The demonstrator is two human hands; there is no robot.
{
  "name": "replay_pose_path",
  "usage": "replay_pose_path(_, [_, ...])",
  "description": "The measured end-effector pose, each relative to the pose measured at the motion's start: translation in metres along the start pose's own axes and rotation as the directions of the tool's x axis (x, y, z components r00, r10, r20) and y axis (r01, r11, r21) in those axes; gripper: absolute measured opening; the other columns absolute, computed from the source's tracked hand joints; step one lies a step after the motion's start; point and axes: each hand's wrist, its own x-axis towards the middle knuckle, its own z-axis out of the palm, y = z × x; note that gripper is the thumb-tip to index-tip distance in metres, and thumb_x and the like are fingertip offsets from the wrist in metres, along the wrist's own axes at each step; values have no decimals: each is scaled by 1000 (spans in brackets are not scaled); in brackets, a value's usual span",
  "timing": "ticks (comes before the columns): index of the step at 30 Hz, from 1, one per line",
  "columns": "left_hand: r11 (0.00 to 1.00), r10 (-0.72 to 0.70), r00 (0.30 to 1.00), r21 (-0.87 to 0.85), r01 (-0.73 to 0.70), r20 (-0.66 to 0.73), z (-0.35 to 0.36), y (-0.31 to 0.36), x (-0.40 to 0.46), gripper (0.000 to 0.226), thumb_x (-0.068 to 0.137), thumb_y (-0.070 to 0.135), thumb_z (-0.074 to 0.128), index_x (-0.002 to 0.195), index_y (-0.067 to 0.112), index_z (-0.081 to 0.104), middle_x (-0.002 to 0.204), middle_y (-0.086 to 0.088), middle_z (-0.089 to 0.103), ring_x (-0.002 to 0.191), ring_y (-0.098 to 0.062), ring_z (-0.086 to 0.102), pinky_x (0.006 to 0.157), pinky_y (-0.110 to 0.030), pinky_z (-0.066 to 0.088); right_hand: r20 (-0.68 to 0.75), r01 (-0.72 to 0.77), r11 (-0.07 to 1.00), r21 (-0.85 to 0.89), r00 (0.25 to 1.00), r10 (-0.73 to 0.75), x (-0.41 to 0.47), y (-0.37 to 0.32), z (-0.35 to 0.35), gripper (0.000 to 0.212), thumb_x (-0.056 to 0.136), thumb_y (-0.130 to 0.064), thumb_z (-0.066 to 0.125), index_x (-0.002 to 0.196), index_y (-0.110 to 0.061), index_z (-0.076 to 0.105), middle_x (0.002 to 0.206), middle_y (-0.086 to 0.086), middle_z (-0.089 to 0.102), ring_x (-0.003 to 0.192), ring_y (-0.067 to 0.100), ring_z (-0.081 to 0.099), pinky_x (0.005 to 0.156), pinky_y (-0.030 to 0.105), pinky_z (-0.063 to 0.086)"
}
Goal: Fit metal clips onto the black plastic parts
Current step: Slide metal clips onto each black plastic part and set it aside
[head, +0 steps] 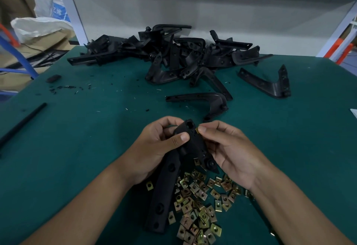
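I hold one black plastic part (166,184) above the green table; its long arm points down toward me. My left hand (156,148) grips its upper end, thumb pressed on the face. With thumb and forefinger, my right hand (226,148) pinches a small brass-coloured metal clip (197,130) against the part's right edge near the top. Another clip (197,161) sits lower on the same part. A heap of loose metal clips (201,204) lies on the mat under my hands.
A big pile of black plastic parts (173,55) lies at the back of the green table (87,138). Two single parts (204,101) (270,82) lie nearer. A black rod (21,123) rests at the left edge. Black shavings (65,88) are scattered at the left.
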Motion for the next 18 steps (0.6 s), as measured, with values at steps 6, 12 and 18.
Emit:
replay_pose_path(6, [999, 28, 999, 33, -27, -38, 1, -1, -1, 22, 82, 18, 76, 102, 14, 67, 86, -8, 72, 72, -17, 70, 65, -24, 57, -157, 89, 993, -78, 983, -101, -5, 6, 10, 3, 73, -21, 80, 73, -19, 78, 85, 8, 75, 76, 18, 73, 64, 26, 60])
replay_pose_path(12, [997, 38, 997, 64, -34, -62, 2, -2, 1, 30, 78, 17, 78, 103, 9, 64, 84, -8, 72, 72, -18, 69, 66, -25, 58, -167, 110, 978, -179, 976, -140, -8, 9, 12, 3, 80, -18, 80, 81, -16, 79, 85, 11, 76, 74, 24, 73, 62, 28, 58])
replay_pose_path(18, [998, 64, 995, 32, -61, -80, 2, -3, 1, 18, 78, 16, 80, 93, 21, 73, 81, -3, 70, 69, -15, 69, 65, -24, 57, -117, 153, 973, -173, 978, -174, -7, 9, 11, 21, 68, -33, 80, 83, -18, 80, 89, 11, 77, 79, 23, 74, 67, 28, 59])
